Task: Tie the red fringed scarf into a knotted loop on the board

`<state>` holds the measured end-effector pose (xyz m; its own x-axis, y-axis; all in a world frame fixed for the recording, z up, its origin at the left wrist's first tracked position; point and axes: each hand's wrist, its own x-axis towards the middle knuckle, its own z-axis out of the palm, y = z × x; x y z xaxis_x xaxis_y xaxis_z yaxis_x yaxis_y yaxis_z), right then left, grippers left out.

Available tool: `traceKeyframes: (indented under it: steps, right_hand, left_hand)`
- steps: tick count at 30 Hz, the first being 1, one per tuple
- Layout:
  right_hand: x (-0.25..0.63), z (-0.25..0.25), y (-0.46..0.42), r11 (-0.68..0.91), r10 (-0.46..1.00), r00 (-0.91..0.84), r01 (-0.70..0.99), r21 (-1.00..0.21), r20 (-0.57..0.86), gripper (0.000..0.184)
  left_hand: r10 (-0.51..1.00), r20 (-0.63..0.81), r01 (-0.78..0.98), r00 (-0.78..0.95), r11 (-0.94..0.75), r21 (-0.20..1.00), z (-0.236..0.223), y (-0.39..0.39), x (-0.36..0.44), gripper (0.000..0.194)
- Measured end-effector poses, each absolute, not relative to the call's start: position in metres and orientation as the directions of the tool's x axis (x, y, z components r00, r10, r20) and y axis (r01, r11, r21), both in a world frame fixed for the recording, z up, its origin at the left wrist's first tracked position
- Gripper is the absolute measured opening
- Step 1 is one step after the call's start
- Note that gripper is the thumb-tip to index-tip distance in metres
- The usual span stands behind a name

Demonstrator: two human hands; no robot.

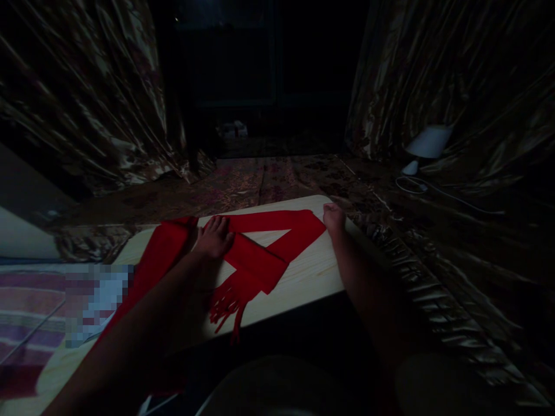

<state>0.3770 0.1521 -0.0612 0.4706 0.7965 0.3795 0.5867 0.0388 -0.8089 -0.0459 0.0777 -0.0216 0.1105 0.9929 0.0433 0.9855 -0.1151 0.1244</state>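
Note:
A red fringed scarf (pixel 255 263) lies in a folded, triangular loop on a pale wooden table (pixel 316 277). Its fringe hangs toward the table's near edge, and another length runs down the left side, partly behind my left forearm. My left hand (pixel 214 238) rests flat on the scarf near its upper left fold, fingers spread. At the loop's right corner, my right hand (pixel 335 218) is closed with its fingers pinching the scarf's edge. Bare wood shows through the gap inside the loop.
A small white lamp (pixel 429 142) with a cord stands at the back right on patterned cloth. Patterned curtains (pixel 108 98) hang on both sides of a dark window. At left lie a striped cloth (pixel 34 306) and a blurred pale item (pixel 102 306). The room is dim.

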Motion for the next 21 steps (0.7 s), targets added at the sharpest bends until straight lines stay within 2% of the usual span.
traceKeyframes:
  steps: [7,10,16,21]
  right_hand:
    - [0.37,-0.056,0.147,-0.025,0.808,0.5,0.557,-0.83,0.312,0.03]
    - [0.37,-0.055,0.146,-0.013,0.807,0.494,0.565,-0.825,0.325,0.03]
    - [0.367,-0.055,0.143,-0.019,0.823,0.447,0.638,-0.77,0.35,0.029]
    - [0.363,-0.049,0.14,-0.045,0.839,0.42,0.687,-0.726,0.346,0.027]
  left_hand:
    - [0.975,0.184,0.959,0.123,-0.164,0.23,-0.032,0.006,-0.057,0.071]
    - [0.979,0.189,0.958,0.08,-0.129,0.258,-0.035,-0.014,-0.061,0.069]
    - [0.973,0.215,0.975,0.083,-0.124,0.183,-0.036,-0.019,-0.053,0.067]
    - [0.96,0.262,0.971,0.095,-0.147,0.187,-0.036,-0.017,-0.053,0.063]
